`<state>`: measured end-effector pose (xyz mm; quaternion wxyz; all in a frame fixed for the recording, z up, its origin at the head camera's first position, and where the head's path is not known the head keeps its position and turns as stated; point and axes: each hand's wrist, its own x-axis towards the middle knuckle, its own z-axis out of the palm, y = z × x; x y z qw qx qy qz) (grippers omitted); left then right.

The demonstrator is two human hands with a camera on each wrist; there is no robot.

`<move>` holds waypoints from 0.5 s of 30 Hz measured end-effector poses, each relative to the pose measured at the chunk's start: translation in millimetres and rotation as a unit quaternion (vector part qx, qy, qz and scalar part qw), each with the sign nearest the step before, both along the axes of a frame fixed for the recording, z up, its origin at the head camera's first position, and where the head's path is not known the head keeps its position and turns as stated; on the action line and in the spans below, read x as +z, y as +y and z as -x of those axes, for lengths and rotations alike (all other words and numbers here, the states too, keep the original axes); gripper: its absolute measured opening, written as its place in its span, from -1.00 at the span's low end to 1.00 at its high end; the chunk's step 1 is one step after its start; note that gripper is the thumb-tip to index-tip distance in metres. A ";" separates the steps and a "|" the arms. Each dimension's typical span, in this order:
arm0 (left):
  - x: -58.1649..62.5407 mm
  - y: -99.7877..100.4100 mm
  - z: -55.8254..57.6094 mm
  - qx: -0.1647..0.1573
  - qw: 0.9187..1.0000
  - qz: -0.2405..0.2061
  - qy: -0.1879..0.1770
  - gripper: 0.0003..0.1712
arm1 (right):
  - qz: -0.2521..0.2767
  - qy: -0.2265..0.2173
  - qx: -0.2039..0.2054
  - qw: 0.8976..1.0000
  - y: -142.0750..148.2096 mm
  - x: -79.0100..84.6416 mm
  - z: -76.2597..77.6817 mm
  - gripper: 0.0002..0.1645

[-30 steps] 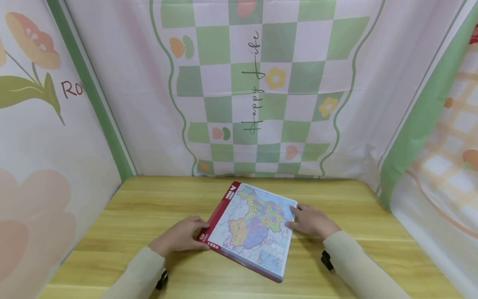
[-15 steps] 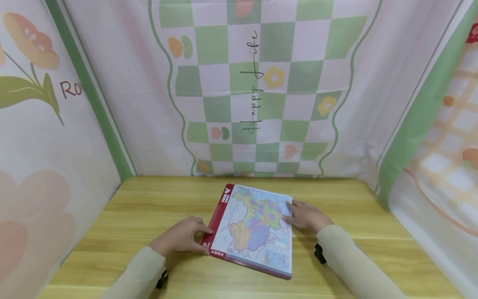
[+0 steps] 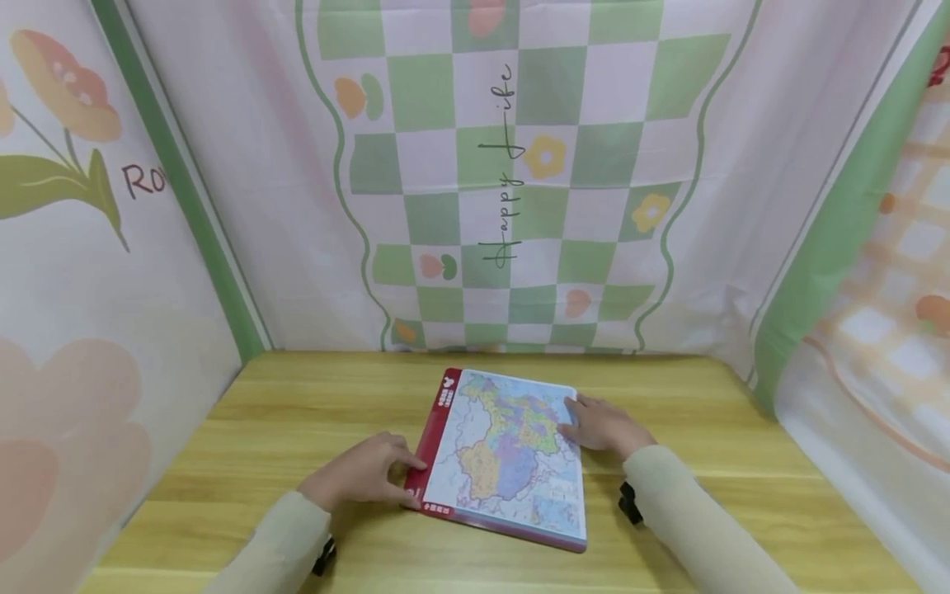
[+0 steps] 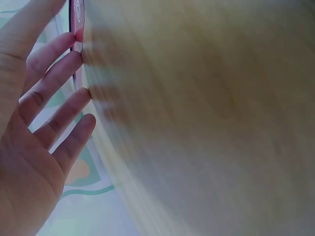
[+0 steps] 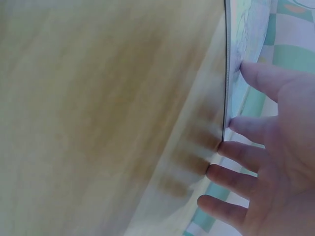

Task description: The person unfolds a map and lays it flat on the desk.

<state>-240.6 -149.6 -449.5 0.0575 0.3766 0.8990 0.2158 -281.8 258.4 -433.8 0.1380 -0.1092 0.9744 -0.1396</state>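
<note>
A flat, thin map board (image 3: 512,454) with a coloured map and a red strip (image 3: 434,445) down its left side lies slightly turned on the wooden table. At its near left corner is my left hand (image 3: 364,470), thumb and fingers touching the red strip. In the left wrist view the left fingers (image 4: 61,113) are spread and fairly straight, their tips by the board's edge. My right hand (image 3: 607,427) touches the far part of the right edge. The right wrist view has that thumb (image 5: 261,78) on the map face and the straight fingers (image 5: 236,179) along the edge.
The light wooden table (image 3: 297,412) extends around the board. A green-and-white checked curtain (image 3: 512,190) hangs right behind the table's back edge, with printed cloth (image 3: 67,272) at the left and more cloth (image 3: 883,322) at the right.
The board has turned counter-clockwise on the table: its far end moved left, its near end right. My right hand has shifted slightly left with it; the left hand stays nearly in place.
</note>
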 end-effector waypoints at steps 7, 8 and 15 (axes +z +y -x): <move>-0.8 0.8 3.4 0.007 1.000 -0.010 0.007 -0.68 | 0.012 0.026 0.010 1.000 1.8 -2.9 -3.0 -0.13; -0.7 0.7 3.6 0.008 1.000 -0.009 0.008 -0.71 | 0.013 0.029 0.013 0.999 1.8 -3.2 -4.2 -0.12; -1.5 -0.7 10.3 0.022 1.000 -0.011 0.020 -0.75 | 0.021 0.032 0.029 0.999 -0.5 -1.9 -14.4 -0.09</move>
